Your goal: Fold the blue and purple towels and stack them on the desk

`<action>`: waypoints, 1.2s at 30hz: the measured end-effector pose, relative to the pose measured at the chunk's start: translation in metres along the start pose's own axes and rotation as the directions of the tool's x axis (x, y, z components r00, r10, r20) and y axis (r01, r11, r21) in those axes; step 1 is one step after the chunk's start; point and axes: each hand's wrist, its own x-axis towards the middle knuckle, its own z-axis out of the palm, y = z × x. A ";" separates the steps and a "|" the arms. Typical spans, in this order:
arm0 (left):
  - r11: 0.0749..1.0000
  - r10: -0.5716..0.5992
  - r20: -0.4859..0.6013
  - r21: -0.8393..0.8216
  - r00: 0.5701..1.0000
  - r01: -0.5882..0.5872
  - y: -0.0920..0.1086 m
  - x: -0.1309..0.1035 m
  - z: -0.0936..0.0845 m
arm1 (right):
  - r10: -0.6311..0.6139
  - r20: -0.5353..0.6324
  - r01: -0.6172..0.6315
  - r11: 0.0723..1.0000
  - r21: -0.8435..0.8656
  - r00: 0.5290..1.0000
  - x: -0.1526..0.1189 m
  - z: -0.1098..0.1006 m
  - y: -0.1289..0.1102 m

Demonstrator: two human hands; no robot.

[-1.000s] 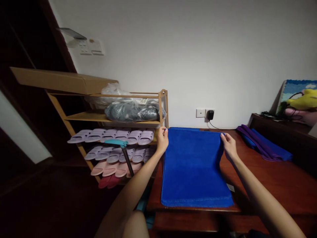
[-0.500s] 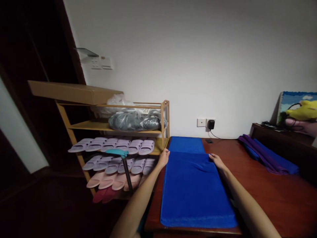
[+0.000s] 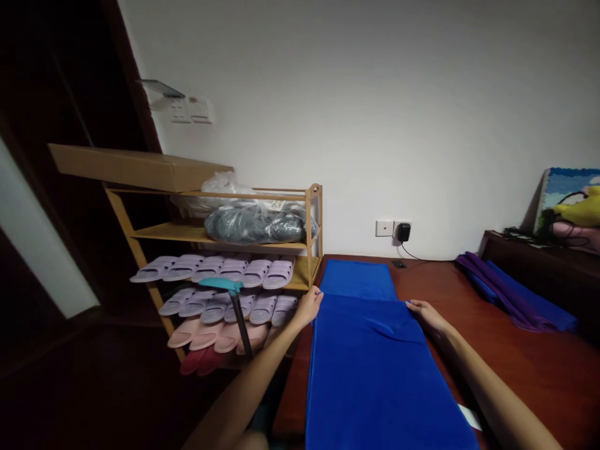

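Note:
A blue cloth (image 3: 375, 375) lies lengthwise on the reddish-brown table (image 3: 506, 369), folded over so that a lighter blue part (image 3: 359, 278) shows beyond its far edge. My left hand (image 3: 310, 306) pinches the far left corner of the upper layer. At the far right corner, my right hand (image 3: 424, 314) has its fingers closed on the same layer. Small wrinkles run across the cloth near my right hand. A white label or strip (image 3: 469, 417) shows beside the cloth's right edge.
Left of the table stands a wooden rack (image 3: 308, 225) with slippers (image 3: 279, 273), bagged items (image 3: 255, 222) and a cardboard box (image 3: 131, 167). Purple and blue cloths (image 3: 520, 300) lie at the right. A black plug (image 3: 403, 232) sits in the wall.
Both hands have come slightly nearer with the cloth's upper edge, baring more of the lighter part. The near end of the cloth now runs out of view at the bottom.

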 end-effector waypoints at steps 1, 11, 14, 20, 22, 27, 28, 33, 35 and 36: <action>1.000 0.008 0.017 -0.024 1.000 -0.008 0.001 -0.003 -0.002 | -0.002 -0.010 0.002 1.000 -0.010 1.000 -0.005 -0.001 -0.003; 0.933 0.093 -0.011 -0.347 0.996 -0.091 0.045 0.007 -0.033 | -0.263 -0.196 0.240 0.962 -0.132 0.945 -0.036 -0.018 -0.058; 0.901 0.119 -0.051 -0.415 0.992 -0.130 0.067 0.008 -0.045 | -0.343 -0.226 0.319 0.938 -0.138 0.912 -0.044 -0.019 -0.079; 0.847 0.137 -0.126 -0.500 0.983 -0.182 0.105 0.004 -0.067 | -0.441 -0.273 0.433 0.897 -0.094 0.855 -0.054 -0.016 -0.113; 0.820 0.133 -0.154 -0.538 0.979 -0.196 0.114 0.005 -0.074 | -0.460 -0.277 0.453 0.887 -0.093 0.844 -0.054 -0.014 -0.122; 0.768 0.144 -0.233 -0.586 0.962 -0.257 0.134 0.008 -0.093 | -0.511 -0.272 0.512 0.856 -0.073 0.815 -0.056 -0.009 -0.141; 0.765 0.151 -0.250 -0.584 0.956 -0.273 0.137 0.009 -0.097 | -0.526 -0.271 0.528 0.846 -0.071 0.806 -0.056 -0.008 -0.144; 0.735 0.196 -0.313 -0.581 0.929 -0.350 0.156 0.015 -0.115 | -0.587 -0.274 0.580 0.806 -0.115 0.762 -0.055 -0.004 -0.163; 0.722 0.206 -0.325 -0.586 0.923 -0.367 0.161 0.022 -0.118 | -0.596 -0.267 0.587 0.800 -0.122 0.757 -0.051 -0.003 -0.168; 0.718 0.205 -0.332 -0.588 0.921 -0.372 0.163 0.026 -0.118 | -0.600 -0.263 0.591 0.798 -0.122 0.756 -0.047 -0.002 -0.171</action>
